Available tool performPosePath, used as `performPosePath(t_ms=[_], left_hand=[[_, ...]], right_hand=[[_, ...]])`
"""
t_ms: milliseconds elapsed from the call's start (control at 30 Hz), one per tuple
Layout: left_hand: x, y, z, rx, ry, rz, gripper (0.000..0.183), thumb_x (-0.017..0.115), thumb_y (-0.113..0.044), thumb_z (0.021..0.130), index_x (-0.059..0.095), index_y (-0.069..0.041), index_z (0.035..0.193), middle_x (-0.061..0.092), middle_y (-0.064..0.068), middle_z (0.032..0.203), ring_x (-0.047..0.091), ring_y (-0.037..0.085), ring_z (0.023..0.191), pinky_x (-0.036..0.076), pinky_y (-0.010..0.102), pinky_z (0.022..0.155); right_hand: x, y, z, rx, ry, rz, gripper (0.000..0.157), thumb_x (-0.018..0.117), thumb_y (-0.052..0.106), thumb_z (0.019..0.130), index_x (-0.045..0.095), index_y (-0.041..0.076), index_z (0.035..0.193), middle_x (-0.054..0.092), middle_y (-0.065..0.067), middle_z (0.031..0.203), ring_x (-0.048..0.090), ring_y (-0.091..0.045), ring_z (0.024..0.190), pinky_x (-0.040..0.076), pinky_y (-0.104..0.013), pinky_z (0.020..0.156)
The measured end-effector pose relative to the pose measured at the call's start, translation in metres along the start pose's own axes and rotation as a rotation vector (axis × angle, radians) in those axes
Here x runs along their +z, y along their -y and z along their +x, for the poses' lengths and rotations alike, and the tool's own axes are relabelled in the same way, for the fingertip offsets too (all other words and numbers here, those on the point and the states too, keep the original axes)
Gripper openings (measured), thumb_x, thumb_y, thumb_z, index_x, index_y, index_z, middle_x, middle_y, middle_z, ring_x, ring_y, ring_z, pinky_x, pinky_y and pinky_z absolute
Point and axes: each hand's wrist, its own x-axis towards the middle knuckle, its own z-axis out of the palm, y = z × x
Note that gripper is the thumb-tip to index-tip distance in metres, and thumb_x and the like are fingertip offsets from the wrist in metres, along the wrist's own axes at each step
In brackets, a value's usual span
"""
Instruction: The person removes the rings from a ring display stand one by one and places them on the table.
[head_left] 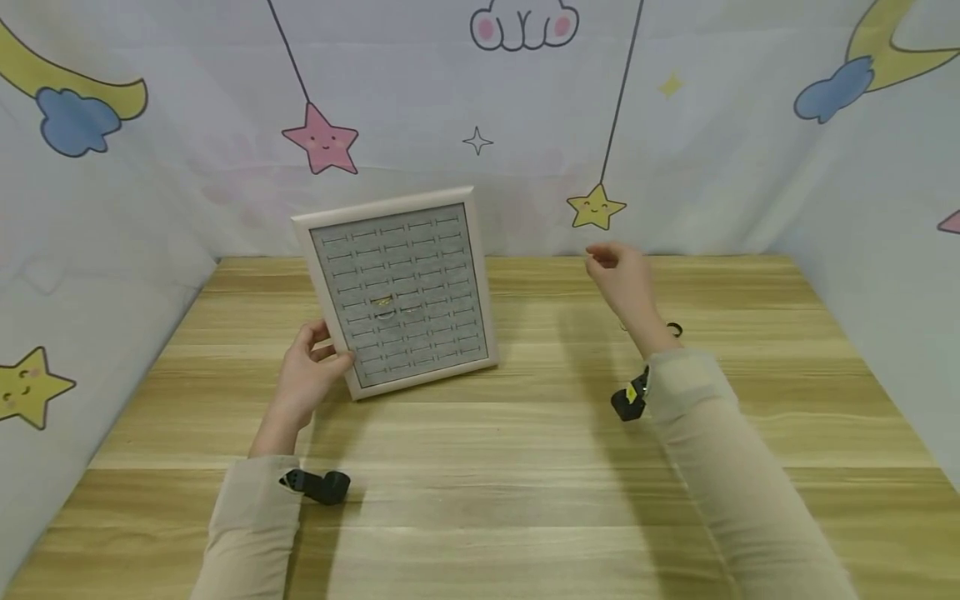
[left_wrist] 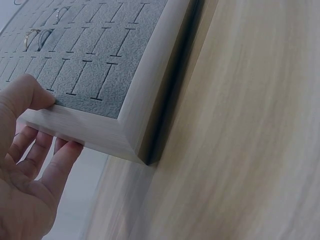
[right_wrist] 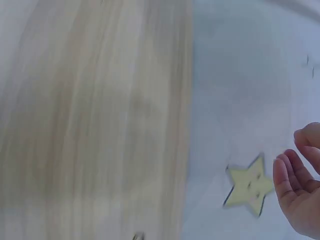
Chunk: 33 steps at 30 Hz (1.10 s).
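A ring display board with a pale frame (head_left: pixel 408 385) and grey slotted padding (head_left: pixel 420 250) stands tilted on the table. My left hand (head_left: pixel 309 375) grips its lower left edge, thumb on the front and fingers behind, as the left wrist view also shows. Seated in the slots are a gold-coloured ring (head_left: pixel 383 301) and two silvery rings, one beside it (head_left: pixel 411 309) and one below. To the right of the board, my right hand (head_left: pixel 621 279) is raised over the table with fingers loosely bent. In the right wrist view a gap shows between thumb and fingers, with nothing visible there.
A black ring (head_left: pixel 675 330) lies on the wooden table (head_left: pixel 480 483) by my right wrist, and a small ring (head_left: pixel 623 327) is partly hidden by the forearm. White cloth (head_left: pixel 525 108) with printed stars hangs behind and at both sides. Each wrist wears a black camera.
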Motion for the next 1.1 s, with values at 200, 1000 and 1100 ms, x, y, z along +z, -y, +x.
performPosePath(t_ms=[200, 1000, 1100], left_hand=[[0.000, 0.000, -0.001, 0.001, 0.000, 0.008, 0.064, 0.055, -0.007, 0.091, 0.025, -0.005, 0.147, 0.032, 0.016, 0.146, 0.038, 0.033, 0.133, 0.044, 0.011, 0.082], [0.000, 0.000, 0.000, 0.013, -0.003, -0.016, 0.064, 0.055, -0.006, 0.091, 0.026, -0.004, 0.147, 0.032, 0.017, 0.146, 0.038, 0.033, 0.132, 0.044, 0.007, 0.078], [0.000, 0.001, 0.000, 0.012, -0.003, -0.013, 0.063, 0.055, -0.006, 0.091, 0.026, -0.003, 0.147, 0.032, 0.017, 0.146, 0.039, 0.033, 0.132, 0.044, 0.007, 0.078]], right_hand=[[0.030, 0.041, -0.010, -0.139, 0.076, 0.041, 0.027, 0.054, 0.013, 0.095, 0.063, 0.001, 0.118, 0.063, -0.016, 0.116, 0.059, -0.028, 0.106, 0.051, -0.039, 0.093], [0.119, 0.111, -0.053, -0.441, 0.375, -0.113, 0.025, 0.059, 0.008, 0.092, 0.066, 0.007, 0.115, 0.065, -0.006, 0.114, 0.060, -0.018, 0.103, 0.052, -0.026, 0.090], [0.124, 0.114, -0.055, -0.438, 0.386, -0.135, 0.025, 0.059, 0.008, 0.092, 0.066, 0.009, 0.115, 0.065, -0.005, 0.114, 0.060, -0.017, 0.103, 0.051, -0.025, 0.090]])
